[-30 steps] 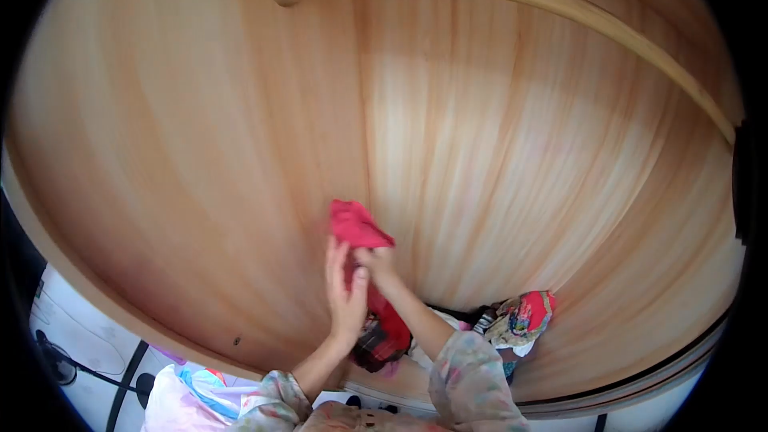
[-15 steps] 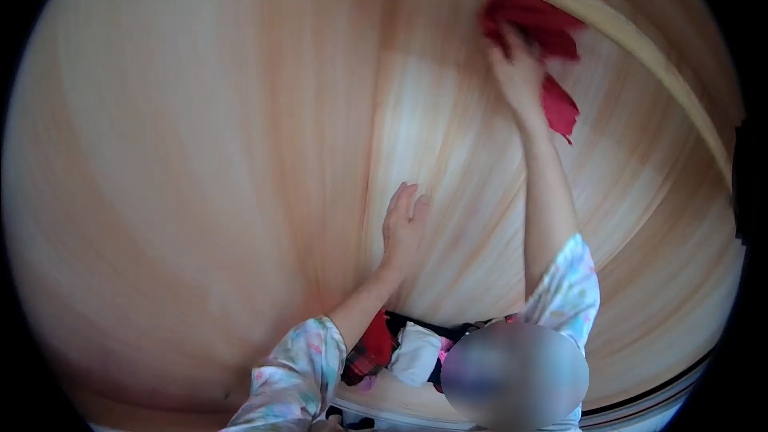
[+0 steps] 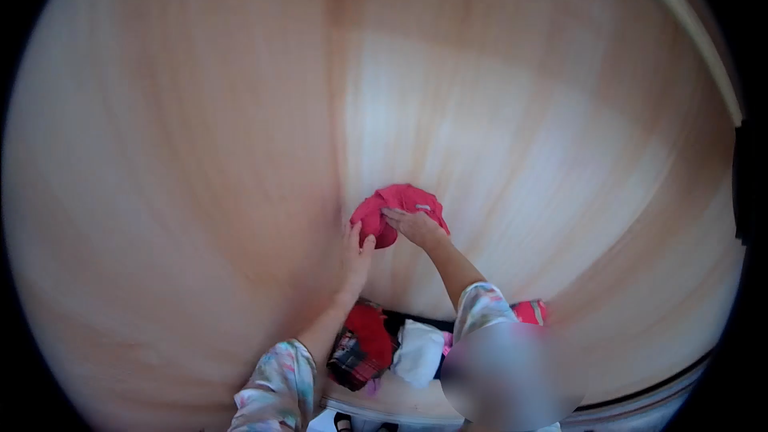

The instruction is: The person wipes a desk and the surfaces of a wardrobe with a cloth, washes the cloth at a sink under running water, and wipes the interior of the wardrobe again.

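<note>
A red cloth garment (image 3: 404,194) with a small pale tag lies bunched and curved on the wood-grain surface in the middle of the head view. My left hand (image 3: 357,252) grips its left end, thumb and fingers on either side of the edge. From the right, my right hand (image 3: 418,226) holds the middle of the cloth, its fingers partly hidden in the folds. Nearer to me lie a red and dark plaid cloth (image 3: 364,348) and a folded white cloth (image 3: 418,352).
A pink-red cloth (image 3: 529,311) shows beyond my right sleeve. A pale curved edge (image 3: 688,16) runs along the upper right. The wood-grain surface (image 3: 200,152) fills most of the view. A blurred round patch covers the lower right middle.
My right hand has brought the red garment from the upper right down to the middle. My left hand, spread and holding nothing before, has moved slightly left and down and now grips the garment.
</note>
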Available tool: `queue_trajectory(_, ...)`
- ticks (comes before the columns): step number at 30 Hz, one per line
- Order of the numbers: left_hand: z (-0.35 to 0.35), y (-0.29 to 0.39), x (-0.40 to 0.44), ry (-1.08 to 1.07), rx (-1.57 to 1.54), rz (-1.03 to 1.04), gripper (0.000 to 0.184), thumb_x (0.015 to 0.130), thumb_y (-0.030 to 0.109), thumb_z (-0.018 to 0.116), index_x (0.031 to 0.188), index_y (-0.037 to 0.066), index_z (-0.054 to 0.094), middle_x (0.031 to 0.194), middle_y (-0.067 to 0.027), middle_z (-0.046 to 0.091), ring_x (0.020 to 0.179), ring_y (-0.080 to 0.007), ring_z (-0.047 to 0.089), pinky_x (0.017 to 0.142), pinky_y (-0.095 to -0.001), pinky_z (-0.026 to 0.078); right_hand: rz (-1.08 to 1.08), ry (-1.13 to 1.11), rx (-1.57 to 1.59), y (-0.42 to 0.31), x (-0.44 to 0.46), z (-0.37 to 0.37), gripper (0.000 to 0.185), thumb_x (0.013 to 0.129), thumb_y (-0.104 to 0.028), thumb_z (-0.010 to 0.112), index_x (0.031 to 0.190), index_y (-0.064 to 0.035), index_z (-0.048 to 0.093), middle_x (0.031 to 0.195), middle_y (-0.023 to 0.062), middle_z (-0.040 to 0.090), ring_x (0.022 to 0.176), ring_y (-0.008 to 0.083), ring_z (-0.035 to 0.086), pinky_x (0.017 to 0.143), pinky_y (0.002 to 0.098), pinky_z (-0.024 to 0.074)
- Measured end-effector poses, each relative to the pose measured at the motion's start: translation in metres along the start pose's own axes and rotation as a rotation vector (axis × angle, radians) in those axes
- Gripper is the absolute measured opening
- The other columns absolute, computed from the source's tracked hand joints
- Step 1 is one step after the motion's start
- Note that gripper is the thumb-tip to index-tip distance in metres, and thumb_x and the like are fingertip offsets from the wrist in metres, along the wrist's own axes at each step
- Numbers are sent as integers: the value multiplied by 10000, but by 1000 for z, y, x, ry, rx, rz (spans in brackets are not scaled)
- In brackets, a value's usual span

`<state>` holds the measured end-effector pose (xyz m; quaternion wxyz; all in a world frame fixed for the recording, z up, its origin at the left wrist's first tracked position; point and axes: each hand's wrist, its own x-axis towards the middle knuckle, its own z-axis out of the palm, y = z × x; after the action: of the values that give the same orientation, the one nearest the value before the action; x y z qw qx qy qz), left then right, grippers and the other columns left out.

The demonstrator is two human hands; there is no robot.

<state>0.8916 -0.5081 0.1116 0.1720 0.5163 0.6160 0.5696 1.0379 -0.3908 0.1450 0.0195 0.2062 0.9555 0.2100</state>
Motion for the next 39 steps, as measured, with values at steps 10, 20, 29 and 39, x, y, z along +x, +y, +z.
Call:
queue_trajectory(10,57,295,3,18,176,1036,516,877,274,491,1354,107,385,1467,-195,216,1324,-410,252,1089,-444,229,499,568,93,83,-196,-229,452,715,-261,564,1146,-123,554,1270,115,485,1241,275,367,922,582,365)
queue_trajectory(20,216,196,-8,-345,546,1475,575,787,111,550,1344,134,414,1450,-120,290,1274,-320,351,1014,-402,330,851,759,-239,82,-266,16,248,683,-136,620,899,-20,586,922,168,557,869,378,453,690,483,363)
queue_trajectory(29,67,-3,-35,-515,870,1021,651,749,22,542,1360,206,413,1417,-160,328,1153,-407,449,974,-492,364,552,523,215,-63,-159,74,273,788,-178,495,1030,-181,621,1088,-32,597,980,168,540,772,398,435)
queue_trajectory(39,132,242,58,41,633,1399,519,764,42,610,1262,113,483,1386,-165,373,1232,-362,394,996,-455,348,478,991,-68,119,-201,-102,220,774,-219,536,970,-124,559,1026,71,528,1010,270,474,759,483,386)
